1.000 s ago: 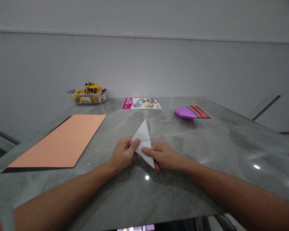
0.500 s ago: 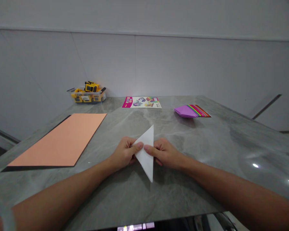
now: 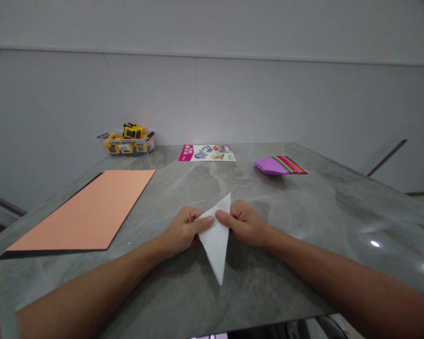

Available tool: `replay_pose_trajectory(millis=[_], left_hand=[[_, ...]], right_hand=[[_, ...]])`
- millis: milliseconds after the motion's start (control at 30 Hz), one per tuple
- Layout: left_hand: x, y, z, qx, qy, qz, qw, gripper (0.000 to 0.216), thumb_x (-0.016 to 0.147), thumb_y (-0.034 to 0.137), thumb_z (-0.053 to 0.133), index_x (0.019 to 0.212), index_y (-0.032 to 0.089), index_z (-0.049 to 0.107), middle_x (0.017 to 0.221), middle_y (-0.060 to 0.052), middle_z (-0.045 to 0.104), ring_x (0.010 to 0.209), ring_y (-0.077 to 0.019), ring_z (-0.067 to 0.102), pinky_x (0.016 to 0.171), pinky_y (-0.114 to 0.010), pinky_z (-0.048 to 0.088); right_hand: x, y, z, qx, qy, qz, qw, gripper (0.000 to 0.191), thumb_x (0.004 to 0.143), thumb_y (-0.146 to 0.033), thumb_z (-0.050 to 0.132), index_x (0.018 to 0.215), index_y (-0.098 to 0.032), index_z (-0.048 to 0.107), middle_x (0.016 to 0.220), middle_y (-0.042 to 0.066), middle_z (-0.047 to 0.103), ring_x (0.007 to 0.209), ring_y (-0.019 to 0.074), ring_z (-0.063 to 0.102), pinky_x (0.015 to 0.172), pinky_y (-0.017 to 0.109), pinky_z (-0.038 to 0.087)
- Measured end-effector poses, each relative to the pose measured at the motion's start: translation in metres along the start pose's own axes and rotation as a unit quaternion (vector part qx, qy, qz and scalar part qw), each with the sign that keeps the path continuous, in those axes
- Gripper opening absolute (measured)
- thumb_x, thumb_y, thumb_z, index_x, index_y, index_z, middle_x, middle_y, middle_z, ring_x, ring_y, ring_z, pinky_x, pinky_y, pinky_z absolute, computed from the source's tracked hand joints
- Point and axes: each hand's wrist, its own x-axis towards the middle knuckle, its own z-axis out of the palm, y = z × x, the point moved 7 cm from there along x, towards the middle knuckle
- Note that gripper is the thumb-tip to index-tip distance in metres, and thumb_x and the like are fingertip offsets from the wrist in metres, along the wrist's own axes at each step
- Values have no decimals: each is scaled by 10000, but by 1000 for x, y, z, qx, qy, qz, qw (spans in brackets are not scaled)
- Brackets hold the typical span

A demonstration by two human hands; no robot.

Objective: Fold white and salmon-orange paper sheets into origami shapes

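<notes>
Between my two hands a folded white paper (image 3: 216, 242) is held above the near middle of the table, a narrow triangle with one point up and one down. My left hand (image 3: 188, 229) pinches its left corner, thumb lying on the front face. On the right edge, my right hand (image 3: 246, 223) grips it with the thumb also on the front. The fingers behind the paper are mostly hidden. Both thumb tips are close together near its upper part.
Orange sheets (image 3: 86, 212) over a dark board lie at left on the grey marbled table (image 3: 183, 301). At the back stand a clear bin of yellow toy vehicles (image 3: 129, 141) and a printed colourful sheet (image 3: 207, 153). A purple stack of coloured paper (image 3: 279, 165) lies back right.
The white paper has tilted, its upper point moving right and its lower point coming down nearer to me. Both hands keep hold of it. The whole view has shifted slightly.
</notes>
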Motion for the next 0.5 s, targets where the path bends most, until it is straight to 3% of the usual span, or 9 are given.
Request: replay_pose_trajectory(millis=[133,300,400,500], left_hand=[[-3,-1,0,4,-12,0,1000,475,778,527,541,516,132,521,366,40,398,285,-53,322,280,-177,210],[-4,-1,1,13,-44,5,999,478,800,521,528,521,134,508,386,33,413,310,-55,349,295,-171,219],[-4,-2,4,-12,-53,-2,999,482,796,527,529,514,138,501,377,42,394,297,-53,332,287,-175,221],[-5,-2,4,-26,-43,-1,999,481,789,529,537,510,139,495,377,45,388,291,-53,326,281,-176,221]], right_hand=[[-3,-15,-5,-95,23,-75,992,506,881,-362,425,426,-159,332,425,-57,254,385,37,243,395,207,162],[1,3,-6,39,29,46,998,560,862,-494,403,405,-170,395,365,-42,332,344,51,295,353,202,187],[2,16,-1,162,34,116,979,586,820,-557,423,371,-181,406,295,-40,331,271,53,272,312,209,170],[3,23,0,214,42,136,966,561,780,-542,487,360,-174,428,275,-43,331,250,49,253,304,210,158]])
